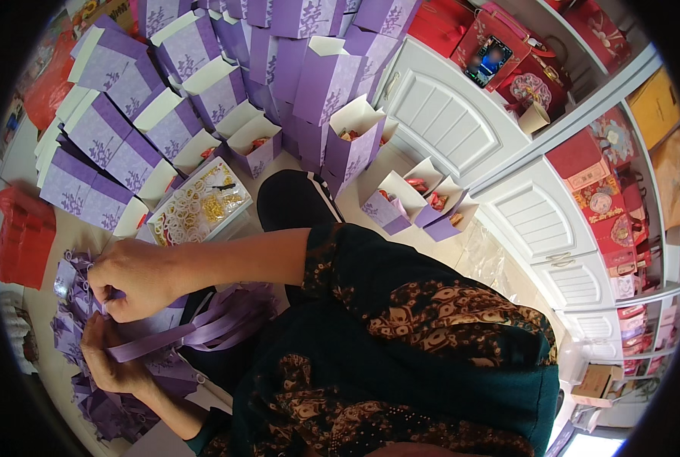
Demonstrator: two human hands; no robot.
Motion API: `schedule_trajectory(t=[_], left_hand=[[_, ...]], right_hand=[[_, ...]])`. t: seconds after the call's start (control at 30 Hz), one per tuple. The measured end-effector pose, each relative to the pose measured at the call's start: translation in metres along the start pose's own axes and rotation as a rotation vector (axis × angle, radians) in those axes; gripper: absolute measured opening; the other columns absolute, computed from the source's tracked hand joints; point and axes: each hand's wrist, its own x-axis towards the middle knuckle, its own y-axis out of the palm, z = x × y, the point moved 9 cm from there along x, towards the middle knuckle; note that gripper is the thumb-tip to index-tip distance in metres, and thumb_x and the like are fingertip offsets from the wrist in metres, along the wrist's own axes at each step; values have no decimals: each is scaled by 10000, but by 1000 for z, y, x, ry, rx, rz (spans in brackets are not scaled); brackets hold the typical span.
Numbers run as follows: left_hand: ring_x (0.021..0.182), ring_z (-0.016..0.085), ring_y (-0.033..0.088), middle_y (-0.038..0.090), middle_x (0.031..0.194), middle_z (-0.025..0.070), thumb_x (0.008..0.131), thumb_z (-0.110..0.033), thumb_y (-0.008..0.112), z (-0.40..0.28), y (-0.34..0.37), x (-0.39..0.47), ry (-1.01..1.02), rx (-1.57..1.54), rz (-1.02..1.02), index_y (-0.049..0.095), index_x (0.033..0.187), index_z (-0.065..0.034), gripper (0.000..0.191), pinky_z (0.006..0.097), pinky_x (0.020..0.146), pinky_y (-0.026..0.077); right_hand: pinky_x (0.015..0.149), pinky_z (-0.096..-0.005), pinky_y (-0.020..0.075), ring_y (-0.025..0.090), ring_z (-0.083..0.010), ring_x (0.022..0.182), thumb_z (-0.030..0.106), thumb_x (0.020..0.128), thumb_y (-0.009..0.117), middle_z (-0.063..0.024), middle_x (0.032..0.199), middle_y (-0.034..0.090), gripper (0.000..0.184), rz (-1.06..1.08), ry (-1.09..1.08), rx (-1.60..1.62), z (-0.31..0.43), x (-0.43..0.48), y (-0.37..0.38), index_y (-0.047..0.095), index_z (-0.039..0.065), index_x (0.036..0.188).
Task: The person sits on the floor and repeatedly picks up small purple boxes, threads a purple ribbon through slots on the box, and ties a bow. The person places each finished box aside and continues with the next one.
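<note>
My right hand (137, 280) reaches in from above, its fingertips pinched down beside those of my left hand (111, 357). A lilac satin ribbon (151, 345) runs from a gathered bundle (231, 325) on my lap across the palm of my left hand. Where the fingertips meet, the ribbon end is mostly hidden by my fingers. Under and beyond both hands lies a heap of purple printed gift packages with ribbons (71, 323). Close by my right forearm, a white tray (245, 208) holds pale ring-shaped pieces (182, 214) and small gold-coloured pieces (217, 205).
Purple paper gift boxes (111, 137) are stacked in front; several open ones (397, 200) contain wrapped sweets. A red plastic bag (25, 237) is at far left. White cabinets (442, 108) line the right, with red gift bags, a smartphone (488, 61) and a paper cup (534, 118).
</note>
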Motion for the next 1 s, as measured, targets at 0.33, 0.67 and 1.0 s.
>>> schedule_trajectory(t=[0.33,0.67,1.0], left_hand=[[976,306,594,605,1032,208,864,-28,422,24,-5,-8,-154,-269,-53,582,1025,137,281,382,857,511],[987,327,584,588,1075,228,879,-26,420,36,-13,-13,-162,-223,-52,559,1058,149,287,391,853,512],[844,211,643,669,901,118,746,86,560,14,-21,-1,-247,130,-56,656,974,20,255,283,749,504]], right_hand=[[537,-276,464,599,-143,624,12,679,572,-66,705,606,87,-80,153,386,-20,0,2,546,11,763],[577,-247,457,563,-96,640,16,771,598,-23,688,581,128,82,368,769,-28,-6,7,518,6,870],[592,-334,504,630,-244,697,158,804,636,-93,838,631,153,166,-7,-125,-19,-29,-6,620,97,944]])
